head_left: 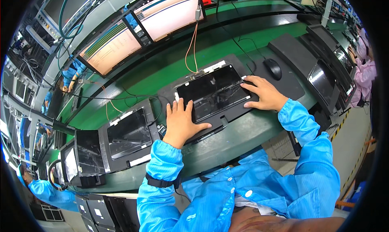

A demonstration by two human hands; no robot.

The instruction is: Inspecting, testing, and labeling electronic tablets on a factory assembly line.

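Panel (214, 90) lies in black tray (237, 111), placement seemingly done, not yet lit. Left hand (180, 120) and right hand (266, 94) spread, unclenched, at its respective side edges.

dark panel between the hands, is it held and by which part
Neither hand visibly grips it: the dark panel lies on a black tray, the left hand spread at its left end, the right hand at its right end.
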